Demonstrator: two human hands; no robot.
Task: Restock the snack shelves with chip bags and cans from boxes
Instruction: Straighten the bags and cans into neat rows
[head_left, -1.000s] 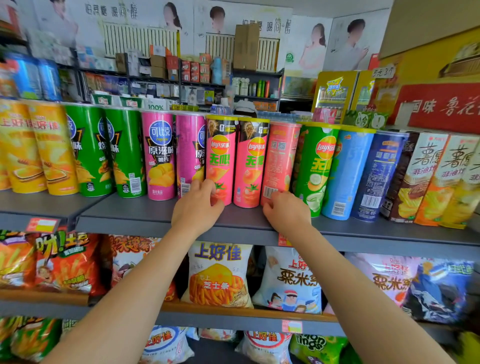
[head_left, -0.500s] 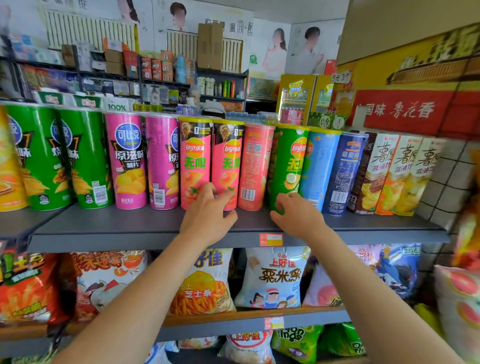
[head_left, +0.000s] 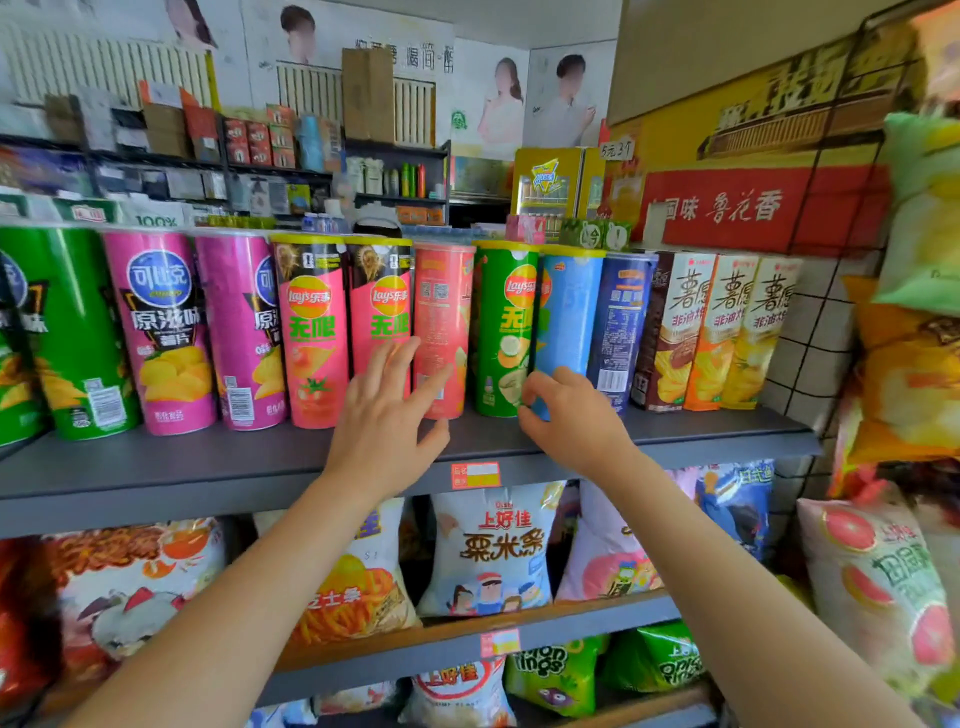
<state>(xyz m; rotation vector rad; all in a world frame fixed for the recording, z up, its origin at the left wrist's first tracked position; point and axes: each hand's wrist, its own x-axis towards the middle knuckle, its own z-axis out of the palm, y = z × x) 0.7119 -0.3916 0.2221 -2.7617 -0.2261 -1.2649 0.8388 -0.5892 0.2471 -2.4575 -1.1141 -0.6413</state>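
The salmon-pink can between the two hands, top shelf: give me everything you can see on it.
The salmon-pink can is a tall cylinder, apparently printed cardboard, standing upright on the grey top shelf between a pink tomato can and a green can. Its back seems to face out: small print and QR-like squares near the top, blurred. The top rim looks pale, the lid unclear. The left hand reaches it with spread, straight fingers over its lower part; real contact is uncertain. The right hand is at the blue can, apart from it.

Grey shelf (head_left: 208, 467), upright chip cans (head_left: 311, 332) in a row, boxes (head_left: 727, 332) at right end
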